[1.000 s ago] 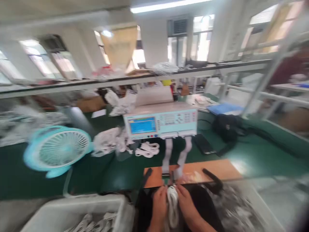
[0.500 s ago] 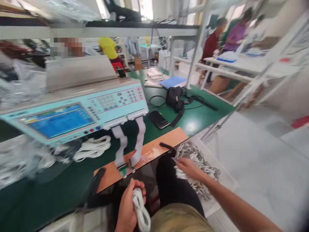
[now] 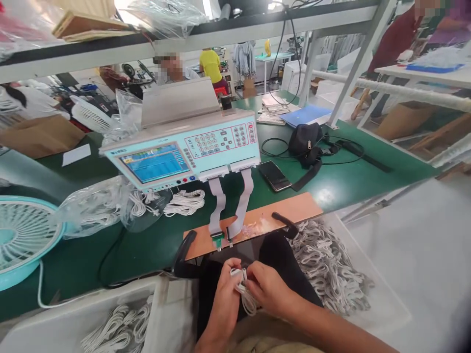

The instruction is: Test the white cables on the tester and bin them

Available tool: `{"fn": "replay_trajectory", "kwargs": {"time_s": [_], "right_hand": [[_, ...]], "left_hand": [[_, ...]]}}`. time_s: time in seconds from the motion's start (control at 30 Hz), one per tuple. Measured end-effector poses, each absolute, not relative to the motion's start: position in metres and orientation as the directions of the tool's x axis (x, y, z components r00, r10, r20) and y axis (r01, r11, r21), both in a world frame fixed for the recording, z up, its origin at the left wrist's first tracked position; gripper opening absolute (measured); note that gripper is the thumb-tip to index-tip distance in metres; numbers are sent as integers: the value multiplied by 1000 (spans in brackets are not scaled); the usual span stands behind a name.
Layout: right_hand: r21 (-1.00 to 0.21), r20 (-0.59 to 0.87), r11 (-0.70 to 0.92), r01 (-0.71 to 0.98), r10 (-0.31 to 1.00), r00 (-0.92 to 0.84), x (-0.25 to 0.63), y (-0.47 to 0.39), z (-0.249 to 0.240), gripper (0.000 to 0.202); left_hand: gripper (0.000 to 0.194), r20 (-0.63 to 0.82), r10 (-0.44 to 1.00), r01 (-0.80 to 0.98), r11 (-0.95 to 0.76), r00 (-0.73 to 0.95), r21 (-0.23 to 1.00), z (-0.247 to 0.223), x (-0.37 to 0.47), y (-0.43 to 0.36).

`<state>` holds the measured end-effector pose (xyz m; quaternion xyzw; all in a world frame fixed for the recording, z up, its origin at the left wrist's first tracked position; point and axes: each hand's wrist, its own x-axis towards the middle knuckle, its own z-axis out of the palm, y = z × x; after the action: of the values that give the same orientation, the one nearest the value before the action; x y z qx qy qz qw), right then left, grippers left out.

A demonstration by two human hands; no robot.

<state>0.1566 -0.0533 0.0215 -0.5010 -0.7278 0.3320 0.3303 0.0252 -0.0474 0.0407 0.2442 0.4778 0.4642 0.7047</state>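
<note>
Above my lap, a coiled white cable (image 3: pixel 248 303) is gripped between both hands. My left hand (image 3: pixel 225 296) has its fingers closed round the coil. Thumb and fingertips of my right hand (image 3: pixel 270 287) pinch the cable near its upper end, where a small dark piece shows. The coil's loop hangs down between the palms, and the fingers hide part of it. Just beyond the hands, a small green connector board (image 3: pixel 218 240) sits at the edge of a brown board (image 3: pixel 265 215). Two grey ribbon cables (image 3: pixel 218 208) run from there up to a light-blue tester (image 3: pixel 221 144) with a lit screen.
To the right, a white bin (image 3: pixel 390 299) holds many coiled cables; another bin (image 3: pixel 156 314) with coils stands at lower left. A phone (image 3: pixel 275 176), black pouch (image 3: pixel 305 144), bagged cables (image 3: pixel 95 206) and turquoise fan (image 3: pixel 25 235) are on the green table. Black handles (image 3: pixel 184 255) flank my legs.
My right hand has come from over the right bin to the cable in my left hand, and now pinches it. The head view has turned toward the left.
</note>
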Motion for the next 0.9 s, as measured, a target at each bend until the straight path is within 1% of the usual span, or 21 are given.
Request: {"fn": "replay_trajectory", "kwargs": {"time_s": [0.1, 0.17, 0.2, 0.3, 0.37, 0.4, 0.47, 0.57, 0.63, 0.7, 0.8, 0.87, 0.9], "right_hand": [[-797, 206, 331, 506, 935, -288, 157, -48, 15, 10], [-745, 265, 373, 552, 926, -268, 154, -45, 14, 12], [-712, 294, 394, 582, 919, -262, 151, -42, 15, 11], [-597, 374, 466, 654, 882, -287, 144, -32, 17, 9], [-558, 410, 509, 655, 856, -316, 141, -23, 19, 10], [-569, 422, 518, 638, 850, -314, 140, -19, 21, 11], [-664, 400, 480, 572, 876, -271, 138, -13, 22, 11], [-880, 230, 283, 382, 957, -179, 135, -6, 22, 13], [-959, 110, 146, 245, 982, -155, 132, -3, 20, 16], [-985, 43, 65, 161, 989, -139, 129, -1, 18, 18], [-990, 16, 34, 136, 992, -126, 126, 1, 18, 20], [-992, 19, 35, 125, 992, -126, 126, 2, 18, 21], [-993, 19, 33, 111, 992, -128, 126, 2, 18, 22]], "left_hand": [[31, -394, 911, -223, 412, 122, 883, 33, 8, -54], [25, -371, 920, -90, 383, 125, 919, 28, -1, -53], [23, -360, 923, -51, 369, 135, 928, 26, -5, -51], [17, -349, 918, -42, 363, 188, 931, 29, -14, -39], [13, -400, 883, -94, 433, 246, 897, 36, -17, -31], [12, -435, 857, -119, 480, 277, 869, 39, -19, -27], [12, -472, 817, -143, 538, 331, 831, 44, -21, -21], [19, -409, 838, -112, 475, 361, 873, 45, -23, -17], [21, -360, 853, -115, 429, 379, 896, 42, -24, -16], [19, -356, 834, -179, 461, 422, 869, 38, -26, -14], [17, -394, 785, -327, 576, 478, 750, 29, -28, -13], [20, -435, 773, -406, 620, 462, 672, 24, -26, -12], [22, -456, 778, -432, 623, 433, 652, 21, -24, -13]]}}
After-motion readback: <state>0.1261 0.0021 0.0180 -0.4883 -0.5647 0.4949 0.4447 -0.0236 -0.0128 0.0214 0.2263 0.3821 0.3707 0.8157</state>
